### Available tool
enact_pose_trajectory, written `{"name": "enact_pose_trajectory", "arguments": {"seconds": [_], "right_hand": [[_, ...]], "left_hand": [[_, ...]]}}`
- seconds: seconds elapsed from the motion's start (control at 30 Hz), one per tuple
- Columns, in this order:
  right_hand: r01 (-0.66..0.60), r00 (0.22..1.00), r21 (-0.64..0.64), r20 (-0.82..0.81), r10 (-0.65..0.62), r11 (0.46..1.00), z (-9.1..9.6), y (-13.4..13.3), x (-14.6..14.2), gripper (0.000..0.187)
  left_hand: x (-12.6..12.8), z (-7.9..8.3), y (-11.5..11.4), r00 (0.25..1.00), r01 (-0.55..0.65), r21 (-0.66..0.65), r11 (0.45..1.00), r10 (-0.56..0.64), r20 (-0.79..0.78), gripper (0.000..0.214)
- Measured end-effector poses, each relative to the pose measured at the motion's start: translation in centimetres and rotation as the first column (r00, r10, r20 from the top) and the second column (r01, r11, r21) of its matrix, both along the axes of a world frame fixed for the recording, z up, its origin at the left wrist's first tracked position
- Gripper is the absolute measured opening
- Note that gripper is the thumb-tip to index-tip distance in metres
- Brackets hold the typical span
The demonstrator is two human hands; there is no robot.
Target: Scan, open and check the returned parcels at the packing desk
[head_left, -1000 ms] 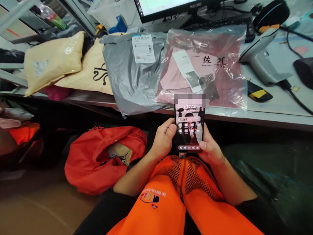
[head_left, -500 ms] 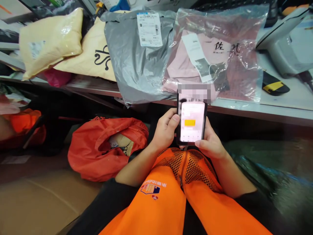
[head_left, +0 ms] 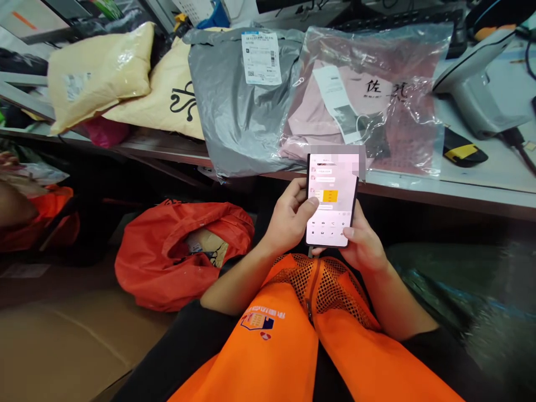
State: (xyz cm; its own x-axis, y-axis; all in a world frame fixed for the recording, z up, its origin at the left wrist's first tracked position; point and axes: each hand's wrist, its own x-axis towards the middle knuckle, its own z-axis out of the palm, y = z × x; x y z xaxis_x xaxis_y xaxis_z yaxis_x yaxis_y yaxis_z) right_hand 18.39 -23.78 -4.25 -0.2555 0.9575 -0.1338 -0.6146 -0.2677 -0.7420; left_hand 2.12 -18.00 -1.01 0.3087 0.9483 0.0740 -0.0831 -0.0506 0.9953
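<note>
A smartphone stands upright in both my hands above my lap, its lit screen facing me with a chat page and a yellow block on it. My left hand grips the left edge, thumb over the screen. On the lower right edge my right hand is closed, its thumb at the screen's corner. Just beyond the phone, on the table edge, lies a clear plastic bag with a folded pink garment and a white tag inside.
Left of the clear bag lie a grey mailer and cream parcels. A barcode scanner and a black-yellow cutter sit on the right. Below the table edge is an orange-red bag. Another person's arm shows at far left.
The screen has switched from a smaller framed picture to a full chat page with icons below. My left thumb has moved right onto the screen. The view has shifted slightly.
</note>
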Motion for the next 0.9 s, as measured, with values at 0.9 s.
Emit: {"name": "enact_pose_trajectory", "arguments": {"seconds": [0.9], "right_hand": [[0.147,0.989,0.007,0.031,-0.147,0.989,0.26,0.3,-0.47,0.042]], "left_hand": [[0.25,-0.37,-0.93,0.991,0.133,-0.097,0.986,-0.132,0.015,0.054]]}}
